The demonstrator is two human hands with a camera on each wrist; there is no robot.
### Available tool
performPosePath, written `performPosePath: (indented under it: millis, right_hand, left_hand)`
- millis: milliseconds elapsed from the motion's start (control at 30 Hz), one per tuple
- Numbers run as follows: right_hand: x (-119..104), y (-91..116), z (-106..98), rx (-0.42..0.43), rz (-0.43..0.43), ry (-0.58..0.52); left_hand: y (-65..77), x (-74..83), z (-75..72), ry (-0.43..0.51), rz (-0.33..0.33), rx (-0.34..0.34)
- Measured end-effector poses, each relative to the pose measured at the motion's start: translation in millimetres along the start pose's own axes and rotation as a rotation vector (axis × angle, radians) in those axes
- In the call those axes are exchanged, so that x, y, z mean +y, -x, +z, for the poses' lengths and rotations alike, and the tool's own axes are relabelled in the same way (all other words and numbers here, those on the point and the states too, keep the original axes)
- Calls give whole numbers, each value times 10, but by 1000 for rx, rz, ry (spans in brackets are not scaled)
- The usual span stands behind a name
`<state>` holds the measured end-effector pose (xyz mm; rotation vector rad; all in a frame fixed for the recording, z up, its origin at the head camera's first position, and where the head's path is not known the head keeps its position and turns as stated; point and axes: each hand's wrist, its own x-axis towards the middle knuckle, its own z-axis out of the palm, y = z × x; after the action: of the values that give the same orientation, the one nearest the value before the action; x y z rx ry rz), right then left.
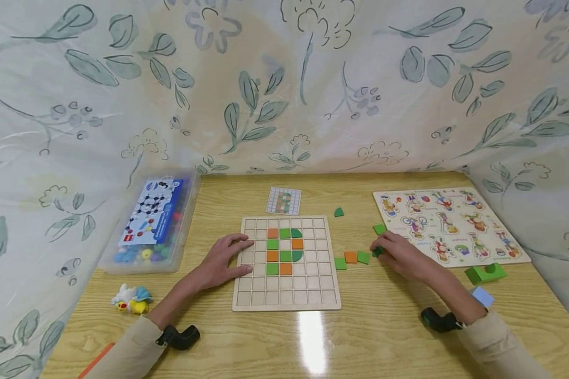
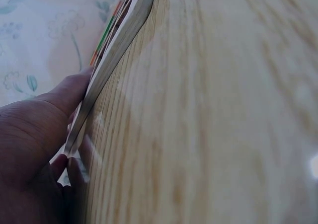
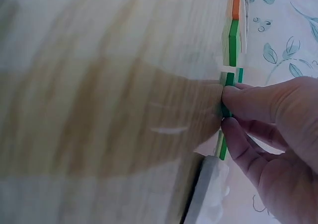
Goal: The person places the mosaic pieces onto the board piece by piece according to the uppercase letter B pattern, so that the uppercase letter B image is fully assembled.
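A wooden grid board (image 1: pixel 256 298) lies mid-table, with orange and green squares and dark green curved tiles (image 1: pixel 296 256) in several cells. On its left edge rests my left hand (image 1: pixel 220 262), thumb and fingers spread and loosely bent; the left wrist view shows the thumb against the board's side (image 2: pixel 102 80). To the right of the board, my right hand (image 1: pixel 398 255) pinches a dark green tile (image 3: pixel 227 95) between thumb and fingertips at table level. The fingers partly hide its shape. Near that hand lie a green square (image 1: pixel 362 257), an orange square (image 1: pixel 350 257) and another green square (image 1: pixel 340 263).
A pattern card (image 1: pixel 283 201) lies behind the board, a green quarter-circle tile (image 1: pixel 339 211) to its right. A picture puzzle board (image 1: pixel 455 226) is at right, with a green arch block (image 1: pixel 486 273) and blue block (image 1: pixel 482 296). At left are a plastic box (image 1: pixel 170 258) and small toys (image 1: pixel 131 299).
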<state>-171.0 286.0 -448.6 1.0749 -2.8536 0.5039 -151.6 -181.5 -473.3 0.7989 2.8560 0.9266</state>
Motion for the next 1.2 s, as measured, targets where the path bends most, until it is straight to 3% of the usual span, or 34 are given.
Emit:
performPosePath:
  millis: [300, 767, 933, 1067, 1200]
  right_hand:
    - [-2, -57, -79, -62, -25, 3]
    - [-64, -81, -182, -221, 134, 10]
    - [-62, -96, -236, -257, 137, -116]
    - [-144, -155, -176, -183, 82, -272]
    - [-355, -231, -25, -128, 79, -435]
  left_hand:
    - [-4, -4, 0, -2, 4, 1]
    - [10, -26, 18, 0, 4, 13]
    - [6, -24, 21, -7, 0, 11]
    - [11, -20, 15, -6, -3, 10]
    - [9, -29, 20, -7, -6, 6]
